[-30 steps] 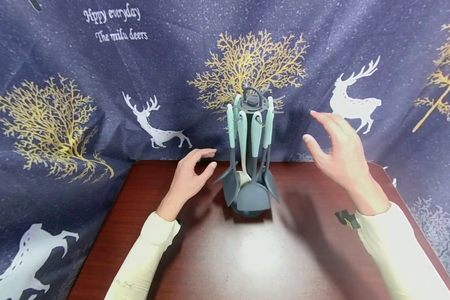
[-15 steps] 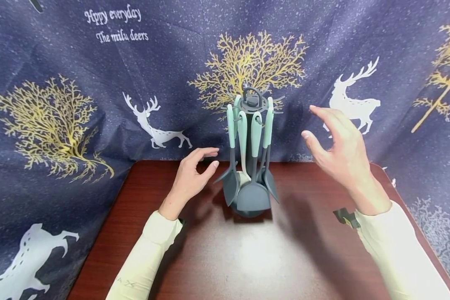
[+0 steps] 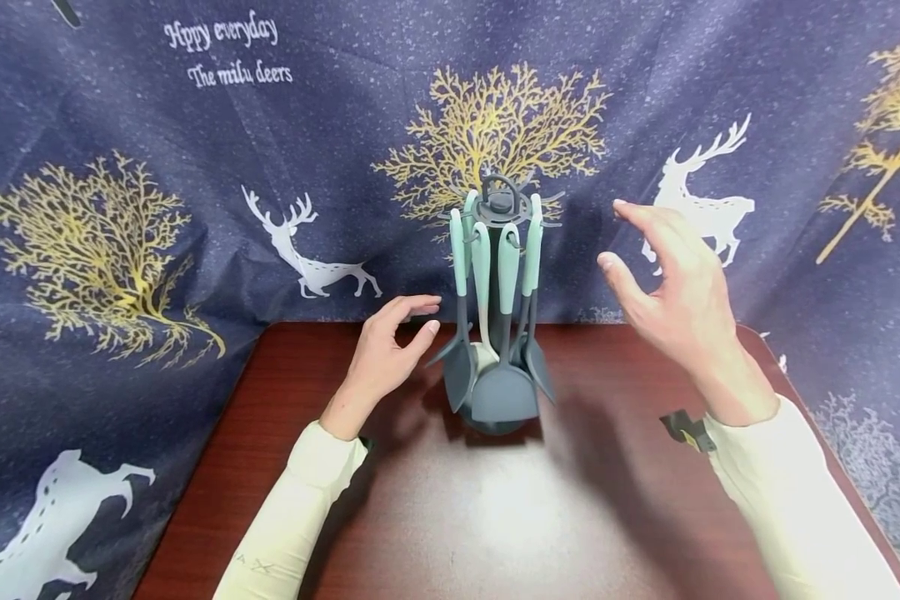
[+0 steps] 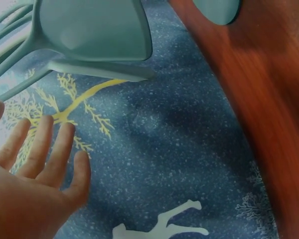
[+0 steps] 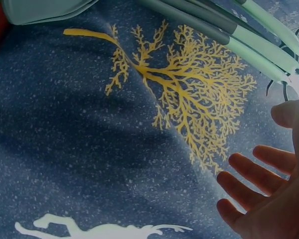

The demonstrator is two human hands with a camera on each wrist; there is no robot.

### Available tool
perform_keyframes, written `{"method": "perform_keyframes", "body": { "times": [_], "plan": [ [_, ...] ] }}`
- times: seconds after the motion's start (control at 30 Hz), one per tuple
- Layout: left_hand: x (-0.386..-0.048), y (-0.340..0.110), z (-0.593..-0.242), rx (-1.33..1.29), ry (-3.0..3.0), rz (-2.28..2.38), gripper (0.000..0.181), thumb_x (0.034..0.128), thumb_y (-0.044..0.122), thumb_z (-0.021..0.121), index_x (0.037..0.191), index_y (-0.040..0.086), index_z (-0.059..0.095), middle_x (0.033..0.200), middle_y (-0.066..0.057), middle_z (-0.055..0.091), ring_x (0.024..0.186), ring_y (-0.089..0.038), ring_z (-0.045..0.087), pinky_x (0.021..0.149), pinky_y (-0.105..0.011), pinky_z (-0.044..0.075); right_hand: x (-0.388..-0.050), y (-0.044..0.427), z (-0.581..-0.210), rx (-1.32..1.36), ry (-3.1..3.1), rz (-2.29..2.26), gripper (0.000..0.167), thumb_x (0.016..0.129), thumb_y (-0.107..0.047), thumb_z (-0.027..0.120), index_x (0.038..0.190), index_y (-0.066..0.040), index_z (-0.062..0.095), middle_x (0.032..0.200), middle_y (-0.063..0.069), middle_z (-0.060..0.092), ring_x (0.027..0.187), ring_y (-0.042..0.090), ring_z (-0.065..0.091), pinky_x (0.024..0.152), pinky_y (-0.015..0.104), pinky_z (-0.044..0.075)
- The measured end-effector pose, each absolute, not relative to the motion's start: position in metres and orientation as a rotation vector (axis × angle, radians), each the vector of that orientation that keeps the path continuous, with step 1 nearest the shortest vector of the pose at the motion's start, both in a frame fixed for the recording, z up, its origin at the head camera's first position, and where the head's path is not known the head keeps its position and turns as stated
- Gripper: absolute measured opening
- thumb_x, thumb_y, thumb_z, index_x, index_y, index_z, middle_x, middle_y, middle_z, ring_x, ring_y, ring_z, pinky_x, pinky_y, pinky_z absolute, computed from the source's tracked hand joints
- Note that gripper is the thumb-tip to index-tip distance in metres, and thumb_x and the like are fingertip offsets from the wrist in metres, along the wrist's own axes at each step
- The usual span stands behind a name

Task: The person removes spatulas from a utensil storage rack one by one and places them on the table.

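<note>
A dark grey stand (image 3: 499,208) with a ring handle on top holds several hanging utensils with mint-green handles. At its front hangs a grey turner (image 3: 506,395), beside a pale utensil and other grey heads. My left hand (image 3: 378,350) is just left of the utensil heads, fingers and thumb apart, holding nothing. Raised to the right of the stand, my right hand (image 3: 678,292) has its thumb and fingers spread and touches nothing. In the left wrist view a grey utensil head (image 4: 92,30) shows above the left hand (image 4: 35,184). Green handles (image 5: 264,45) appear above the right hand (image 5: 274,184).
The stand is on a reddish-brown table (image 3: 450,517) near its back edge. Behind the table hangs a dark blue cloth (image 3: 330,100) printed with white deer and yellow trees. A dark object (image 3: 66,12) shows at the top left corner.
My right hand has risen slightly and moved a little to the left. My left hand has shifted slightly towards the stand. The utensils hang as before.
</note>
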State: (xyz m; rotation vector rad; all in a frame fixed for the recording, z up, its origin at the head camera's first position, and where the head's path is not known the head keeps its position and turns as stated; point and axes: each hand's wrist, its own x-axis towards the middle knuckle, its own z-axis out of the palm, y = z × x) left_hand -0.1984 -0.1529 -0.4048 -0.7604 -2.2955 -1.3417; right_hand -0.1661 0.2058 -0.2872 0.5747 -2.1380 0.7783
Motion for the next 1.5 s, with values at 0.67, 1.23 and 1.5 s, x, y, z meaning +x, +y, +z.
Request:
{"method": "perform_keyframes", "body": {
  "times": [0.67, 1.23, 1.5],
  "plan": [
    [-0.200, -0.146, -0.404, -0.803, -2.278, -1.389, 0.033, 0.1042, 0.015, 0.069, 0.137, 0.017, 0.070, 0.128, 0.001, 0.072, 0.121, -0.016, 0.068, 0.105, -0.042, 0.053, -0.168, 0.190, -0.267, 0.653, -2.053, 0.781, 0.048, 0.099, -0.024, 0.068, 0.143, -0.006, 0.067, 0.136, 0.013, 0.070, 0.128, 0.034, 0.063, 0.114, 0.044, 0.045],
    [-0.204, -0.141, -0.402, -0.800, -2.291, -1.407, 0.036, 0.1058, 0.013, 0.066, 0.140, 0.022, 0.068, 0.128, 0.002, 0.072, 0.121, -0.015, 0.068, 0.104, -0.041, 0.053, -0.166, 0.177, -0.254, 0.701, -1.974, 0.834, 0.045, 0.101, -0.024, 0.061, 0.140, -0.003, 0.068, 0.125, 0.015, 0.073, 0.122, 0.033, 0.066, 0.112, 0.042, 0.046],
    [-0.202, -0.139, -0.400, -0.817, -2.304, -1.414, 0.036, 0.1060, 0.013, 0.065, 0.141, 0.021, 0.068, 0.129, 0.002, 0.072, 0.122, -0.014, 0.067, 0.106, -0.045, 0.052, -0.164, 0.172, -0.249, 0.711, -1.958, 0.851, 0.044, 0.101, -0.024, 0.062, 0.140, -0.004, 0.068, 0.124, 0.014, 0.074, 0.122, 0.031, 0.066, 0.112, 0.041, 0.046]
  ]
}}
